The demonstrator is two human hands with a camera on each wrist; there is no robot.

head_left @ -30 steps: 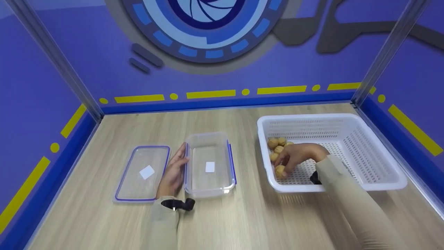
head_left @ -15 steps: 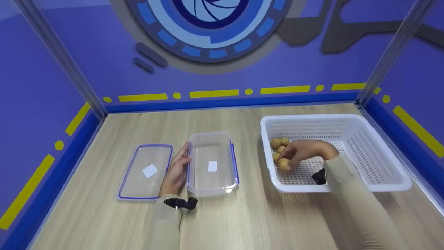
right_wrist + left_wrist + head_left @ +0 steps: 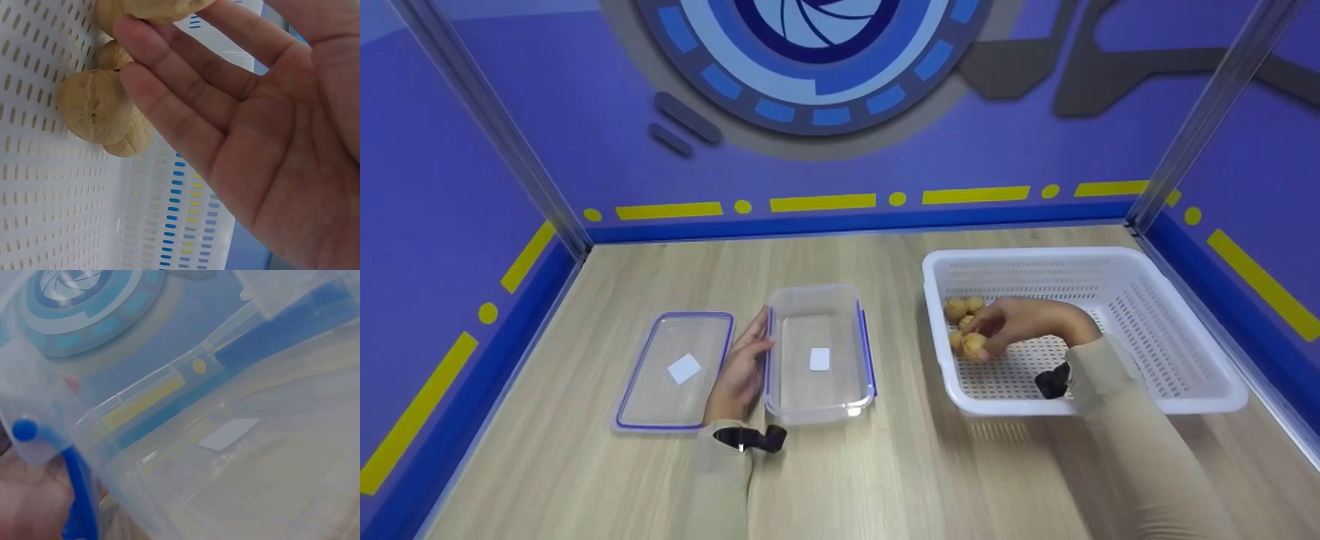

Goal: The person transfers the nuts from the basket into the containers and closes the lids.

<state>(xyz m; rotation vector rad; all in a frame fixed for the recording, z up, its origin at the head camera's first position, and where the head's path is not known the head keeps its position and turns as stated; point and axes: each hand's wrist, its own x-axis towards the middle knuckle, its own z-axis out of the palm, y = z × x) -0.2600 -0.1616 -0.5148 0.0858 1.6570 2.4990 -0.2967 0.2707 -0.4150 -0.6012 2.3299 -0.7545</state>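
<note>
- Tan walnut sat pinched in the fingertips of my right hand, low inside the white perforated basket.
- More walnuts lay just beside it in the basket's left corner.
- My left hand lay flat, fingers straight, against the clear container.
- Its blue-rimmed lid lay just left of that hand.

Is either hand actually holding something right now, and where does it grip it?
The right hand holds one walnut at its fingertips, inside the white basket. The left hand holds nothing; it rests flat against the clear container's left side.
</note>
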